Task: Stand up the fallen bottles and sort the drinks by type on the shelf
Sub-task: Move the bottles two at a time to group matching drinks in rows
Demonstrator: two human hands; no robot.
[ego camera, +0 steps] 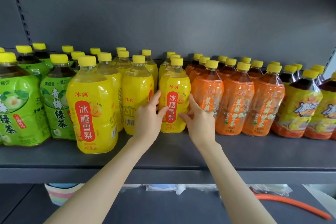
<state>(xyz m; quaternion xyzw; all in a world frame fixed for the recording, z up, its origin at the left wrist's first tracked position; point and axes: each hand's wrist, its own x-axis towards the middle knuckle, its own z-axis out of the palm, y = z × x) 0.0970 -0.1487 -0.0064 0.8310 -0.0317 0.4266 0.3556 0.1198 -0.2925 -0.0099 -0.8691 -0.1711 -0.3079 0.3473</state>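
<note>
Grey shelf (172, 152) boards carry one long row of drinks, and we place everything by the held bottle (174, 96). Far left of it stand the green bottles (56, 100), then the yellow bottles (92, 107) of its own kind just beside it. Our left hand (147, 120) curls round its left flank, thumb on the label. Our right hand (200, 122) pinches its right side, index finger laid up the flank and thumb on the front.

It stands upright at the right end of the yellow group, close against the orange bottles (236, 103). We judge the step to be seating it. We should slide it on its base, squeeze lightly because the wall looks thin, and face the label forward.

Further right are the dark bottles (298, 109). We see none lying down. A grey back panel (163, 14) closes the bay behind. Below left of the held bottle sits a striped cup (60, 194), and below right lies an orange hose (291, 203).
</note>
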